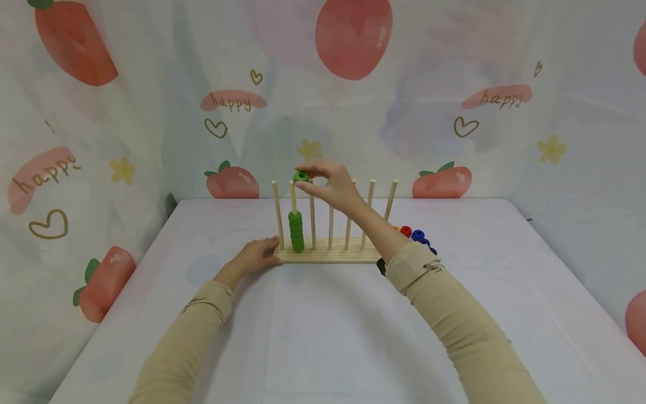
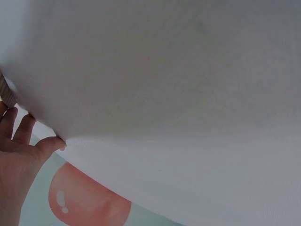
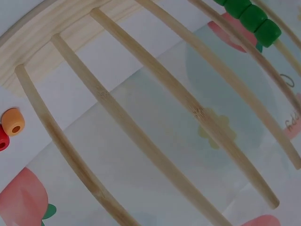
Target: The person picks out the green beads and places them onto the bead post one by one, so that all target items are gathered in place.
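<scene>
Between thumb and fingers my right hand (image 1: 328, 182) pinches a green bead (image 1: 301, 177), its hole showing. The bead is just above the top of the second peg from the left, slightly to its right. Lower on that peg sits a stack of green beads (image 1: 296, 233); some show in the right wrist view (image 3: 254, 18). At the left end of the wooden base (image 1: 328, 257), my left hand (image 1: 257, 253) grips it, thumb at the front and fingers behind. In the left wrist view, the left hand (image 2: 19, 160) shows beside a corner of the base (image 2: 5, 93).
The base's other pegs (image 1: 277, 216) hold no beads. Right of the base, partly behind my right arm, lie a red bead (image 1: 406, 230), a blue bead (image 1: 418, 235), an orange bead (image 3: 13, 121) and a dark bead (image 1: 381, 266). A patterned cloth wall (image 1: 353, 123) stands behind the table.
</scene>
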